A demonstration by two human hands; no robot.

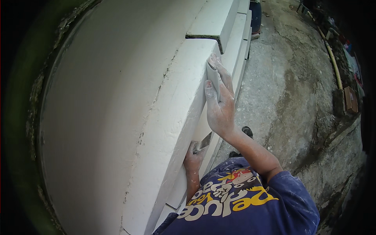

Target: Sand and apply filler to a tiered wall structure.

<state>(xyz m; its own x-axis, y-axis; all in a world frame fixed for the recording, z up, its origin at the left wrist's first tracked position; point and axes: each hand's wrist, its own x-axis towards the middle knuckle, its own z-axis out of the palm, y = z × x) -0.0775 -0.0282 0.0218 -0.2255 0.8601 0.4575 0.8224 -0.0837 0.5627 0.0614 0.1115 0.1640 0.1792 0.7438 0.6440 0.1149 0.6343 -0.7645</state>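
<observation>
My right hand, coated in white dust, is pressed to the outer edge of a white-coated ledge. Between its fingers and the edge is a folded grey sheet, probably sandpaper; the thumb lies along the near side of it. Lower down, beside the ledge's side face, my left hand is closed round a scraper with a flat metal blade pointing away to the right. The ledge partly hides that hand and the scraper's grip.
Another white block continues beyond a dark gap at the far end. A cracked seam runs along the ledge. On the right is a rough concrete floor with a pole and a brown box. A person's leg shows at the top.
</observation>
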